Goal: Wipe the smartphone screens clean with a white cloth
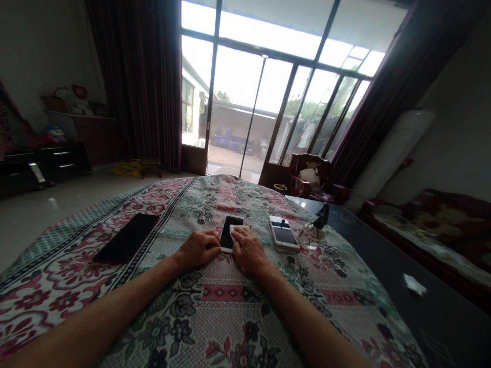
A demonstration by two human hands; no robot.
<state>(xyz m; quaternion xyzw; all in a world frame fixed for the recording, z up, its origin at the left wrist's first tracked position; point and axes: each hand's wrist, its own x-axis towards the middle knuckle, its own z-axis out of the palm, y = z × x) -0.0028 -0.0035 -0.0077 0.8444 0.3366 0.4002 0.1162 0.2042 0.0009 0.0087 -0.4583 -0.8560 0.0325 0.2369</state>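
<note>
A white-framed smartphone [227, 232] with a dark screen lies face up on the patterned tablecloth [226, 317]. My left hand [198, 249] is closed at its left edge, thumb and fingers against the side. On the right part of the screen, my right hand [248, 249] presses a small white wipe [231, 230], mostly hidden under the fingers; whether it is cloth or tissue I cannot tell. To the right is a small stack of white phones [284, 234]. Beside that stands a clear spray bottle [312, 232] with a black nozzle.
Toward the left lies a larger black-screened device [128, 238]. A dark tabletop [387, 266] extends along the right, with a crumpled white tissue [415, 284] on it. Beyond the table are a wooden chair [310, 176], a wooden sofa [441, 225] and glass doors [245, 112].
</note>
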